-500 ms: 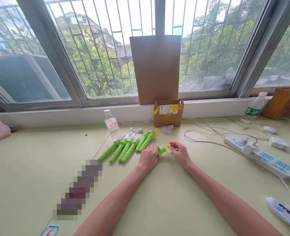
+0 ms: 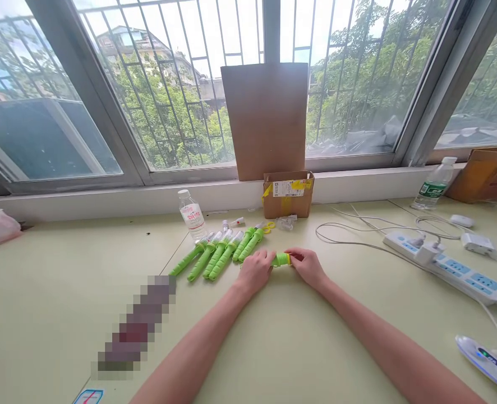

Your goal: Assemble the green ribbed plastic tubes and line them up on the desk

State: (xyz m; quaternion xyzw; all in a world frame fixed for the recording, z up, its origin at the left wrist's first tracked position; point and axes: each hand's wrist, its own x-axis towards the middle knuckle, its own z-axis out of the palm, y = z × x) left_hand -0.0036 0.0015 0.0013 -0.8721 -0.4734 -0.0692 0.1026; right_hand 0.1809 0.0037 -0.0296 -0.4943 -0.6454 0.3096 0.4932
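Most of a green plastic tube is hidden by my left hand (image 2: 254, 271), which is closed around it. The ribbed or threaded end of the green tube (image 2: 280, 260) sticks out to the right. A small yellow ring (image 2: 289, 258) sits at that end, pinched by the fingertips of my right hand (image 2: 309, 266). How far the ring is seated I cannot tell. Left of my hands lie several similar green tubes (image 2: 223, 259), side by side with clear tips pointing away. Loose yellow rings (image 2: 268, 226) rest just beyond them, beside clear plastic pieces (image 2: 285, 223).
A water bottle (image 2: 192, 217) stands behind the green tubes. At the back are a small cardboard box (image 2: 288, 205) and an upright cardboard sheet (image 2: 269, 120). To the right lie a power strip (image 2: 463, 275), cables and another bottle (image 2: 435, 185). A blurred patch (image 2: 137, 325) covers something at left.
My right hand has moved slightly left, bringing the yellow ring against the end of the green tube; before, a gap lay between them. My left hand has barely moved.
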